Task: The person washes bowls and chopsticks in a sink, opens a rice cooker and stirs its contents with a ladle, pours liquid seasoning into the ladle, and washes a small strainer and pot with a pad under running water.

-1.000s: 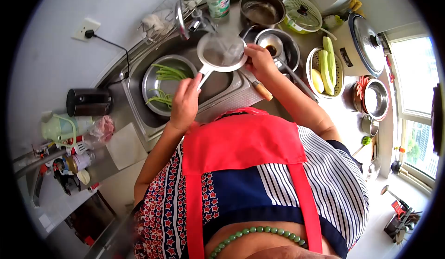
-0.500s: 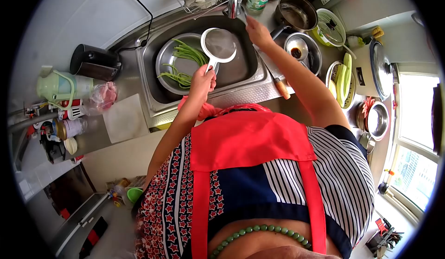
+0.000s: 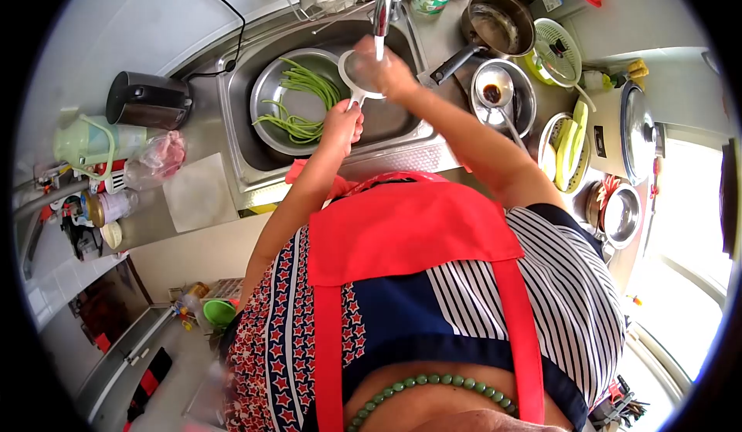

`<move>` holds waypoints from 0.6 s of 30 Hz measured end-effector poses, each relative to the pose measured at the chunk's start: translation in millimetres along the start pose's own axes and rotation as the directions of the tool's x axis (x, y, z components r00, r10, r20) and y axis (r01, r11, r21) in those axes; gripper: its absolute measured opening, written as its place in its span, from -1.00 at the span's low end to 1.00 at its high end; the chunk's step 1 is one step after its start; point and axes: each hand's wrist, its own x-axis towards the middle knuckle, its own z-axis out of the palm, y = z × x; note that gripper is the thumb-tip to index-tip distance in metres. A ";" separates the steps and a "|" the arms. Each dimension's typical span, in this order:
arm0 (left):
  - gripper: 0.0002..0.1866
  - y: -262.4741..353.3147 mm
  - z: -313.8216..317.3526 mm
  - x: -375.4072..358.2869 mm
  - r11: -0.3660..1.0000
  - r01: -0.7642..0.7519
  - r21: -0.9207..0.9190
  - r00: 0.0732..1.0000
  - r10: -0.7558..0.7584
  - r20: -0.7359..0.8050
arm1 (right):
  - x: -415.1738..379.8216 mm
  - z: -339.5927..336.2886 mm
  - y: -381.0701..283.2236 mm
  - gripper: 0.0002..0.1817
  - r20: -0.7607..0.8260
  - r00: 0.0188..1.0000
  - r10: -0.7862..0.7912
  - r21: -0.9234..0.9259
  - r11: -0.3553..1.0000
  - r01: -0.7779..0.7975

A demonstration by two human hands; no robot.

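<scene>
My left hand [image 3: 340,127] is closed round the handle of a white-rimmed mesh strainer [image 3: 355,86], held over the sink. Water runs from the faucet [image 3: 385,7] onto my right hand [image 3: 393,75], which overlaps the strainer's mesh. Motion smears the right hand's fingers. To the left of the strainer, a metal bowl [image 3: 260,115] sits in the sink with long green beans [image 3: 308,84] in it.
The sink [image 3: 238,142] has a cutting board [image 3: 197,194] and black kettle [image 3: 147,101] on its left. At right stand a saucepan [image 3: 495,21], a metal bowl holding a ladle [image 3: 493,90], peeled gourd pieces [image 3: 572,142] and a cooker [image 3: 618,134].
My right hand has come down from the faucet to the strainer. A stream of water now flows. The left hand keeps its hold on the strainer.
</scene>
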 end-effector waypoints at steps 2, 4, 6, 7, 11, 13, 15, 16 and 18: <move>-0.89 0.0 4.4 0.2 0.999 -0.009 0.052 0.999 0.007 0.042 | -23.1 -0.5 -19.2 -0.63 0.080 0.991 -0.110 -0.419 0.898 0.133; -0.89 2.0 10.4 -3.5 0.997 -0.033 0.070 0.996 0.027 0.082 | -4.5 5.4 2.7 -0.56 0.185 0.955 0.231 -0.204 0.960 -0.192; -0.90 5.4 9.1 -12.7 0.996 -0.063 0.066 0.993 0.056 0.100 | 22.3 -1.4 16.4 -0.42 0.301 0.856 0.421 -0.009 0.899 -0.439; -0.92 5.9 10.1 -14.0 0.997 -0.065 0.044 0.993 0.060 0.104 | 28.7 -4.3 16.7 -0.39 0.289 0.806 0.517 0.089 0.823 -0.560; -0.97 3.7 11.2 -4.2 1.000 0.000 0.000 0.999 0.000 0.032 | 16.1 -21.4 -29.9 -0.39 0.119 0.728 0.676 -0.084 0.737 -0.671; -0.93 -1.3 1.4 2.7 0.998 0.039 -0.056 0.998 -0.036 0.053 | -4.1 -0.7 -7.4 -0.43 -0.006 0.875 0.485 0.033 0.874 -0.484; -0.96 1.8 1.2 3.5 0.994 0.009 -0.113 1.000 -0.006 0.022 | -29.4 -4.3 3.4 -0.51 -0.160 0.915 0.369 0.202 0.920 -0.336; -0.98 5.3 1.7 3.8 0.990 -0.011 -0.144 1.000 0.012 0.005 | -50.1 -28.4 -15.0 -0.55 -0.257 0.906 0.336 0.275 0.924 -0.265; -0.95 13.3 3.5 -2.3 0.974 0.046 -0.222 0.997 -0.031 0.072 | -73.3 -59.9 -35.4 -0.58 -0.344 0.759 0.552 0.433 0.811 -0.394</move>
